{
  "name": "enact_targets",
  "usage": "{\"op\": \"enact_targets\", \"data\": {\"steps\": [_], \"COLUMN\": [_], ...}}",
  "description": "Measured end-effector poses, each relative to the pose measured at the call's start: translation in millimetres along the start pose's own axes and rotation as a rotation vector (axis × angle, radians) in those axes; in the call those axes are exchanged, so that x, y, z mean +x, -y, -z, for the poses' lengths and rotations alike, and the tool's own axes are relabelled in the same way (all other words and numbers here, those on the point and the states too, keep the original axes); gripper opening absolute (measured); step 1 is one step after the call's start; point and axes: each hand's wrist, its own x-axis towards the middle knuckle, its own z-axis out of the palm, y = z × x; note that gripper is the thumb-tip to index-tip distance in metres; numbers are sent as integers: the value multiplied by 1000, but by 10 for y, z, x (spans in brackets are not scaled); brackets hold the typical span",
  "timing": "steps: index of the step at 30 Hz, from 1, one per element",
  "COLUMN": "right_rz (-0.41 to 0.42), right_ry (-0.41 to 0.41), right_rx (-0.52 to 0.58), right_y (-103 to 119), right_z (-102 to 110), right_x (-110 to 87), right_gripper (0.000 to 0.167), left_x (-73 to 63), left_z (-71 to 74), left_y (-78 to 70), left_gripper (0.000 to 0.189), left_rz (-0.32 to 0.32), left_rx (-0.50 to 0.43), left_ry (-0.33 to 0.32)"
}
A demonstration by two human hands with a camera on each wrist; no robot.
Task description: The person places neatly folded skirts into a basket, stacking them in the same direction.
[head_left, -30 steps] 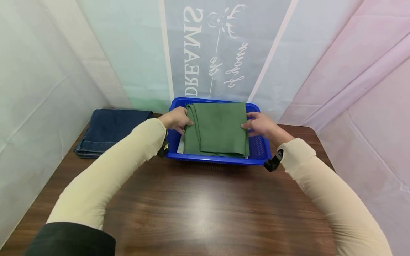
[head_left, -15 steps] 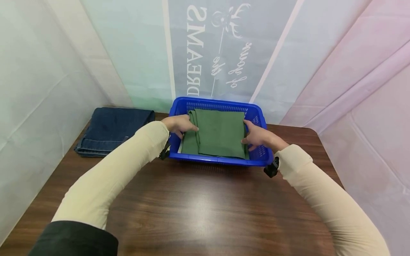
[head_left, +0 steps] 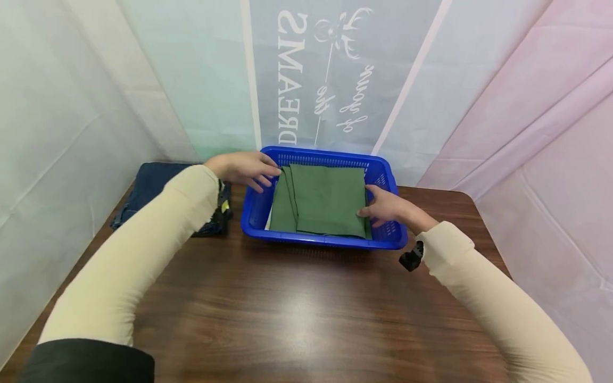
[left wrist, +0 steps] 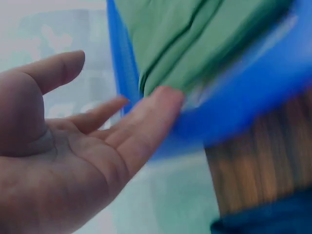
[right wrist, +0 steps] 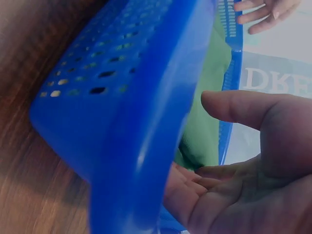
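Observation:
A folded green garment (head_left: pixel 328 199) lies flat inside a blue plastic basket (head_left: pixel 330 242); its exact kind is hidden by the folds. My left hand (head_left: pixel 245 167) hovers over the basket's left rim, fingers spread and holding nothing. In the left wrist view, its thumb (left wrist: pixel 63 70) stands well apart from the fingers. My right hand (head_left: pixel 387 206) reaches over the right rim, its fingers down beside the garment's right edge. The right wrist view shows a gap between thumb and fingers there, with the fingertips partly hidden behind the rim. Something pale peeks out under the garment's left edge.
Folded dark blue jeans (head_left: pixel 155 183) lie on the wooden table (head_left: pixel 297 308) left of the basket, partly covered by my left forearm. A printed fabric backdrop (head_left: pixel 316 80) rises right behind the basket, and pale cloth walls close off both sides.
The garment has sunk down into the basket. My left hand has come away from its left edge and moved left, over the rim. My right hand has lowered slightly at the right edge.

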Motion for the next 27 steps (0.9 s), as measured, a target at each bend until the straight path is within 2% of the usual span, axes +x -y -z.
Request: {"op": "enact_targets", "data": {"steps": [5, 10, 12, 15, 17, 19, 20, 23, 27], "right_rz": [53, 119, 145, 199, 241, 284, 301, 358, 438], "right_ry": [-15, -40, -53, -89, -131, -191, -224, -307, -368], "right_rx": [-69, -97, -91, -74, -60, -49, -44, -37, -19], "right_y": [-35, -100, -128, -190, -229, -260, -269, -282, -262], "right_z": [-41, -71, -88, -116, -145, -185, -209, -301, -417], "right_x": [-145, -290, -345, -432, -486, -536, -560, -635, -802], "right_gripper": [83, 79, 76, 71, 65, 55, 50, 31, 14], "left_x": [-296, -610, -694, -735, -741, -741, -744, -756, -755], "left_z": [346, 656, 735, 770, 744, 701, 673, 595, 502], "left_y": [294, 715, 925, 1269, 1496, 1693, 1771, 1932, 2002], "left_gripper": [58, 67, 70, 69, 69, 72, 74, 81, 87], "left_rz": [-76, -53, -28, 32, 92, 150, 179, 249, 304], "left_rx": [-25, 18, 104, 331, 494, 608, 635, 651, 655], "left_ry": [-117, -258, -355, -504, -562, -557, -538, -461, -404]}}
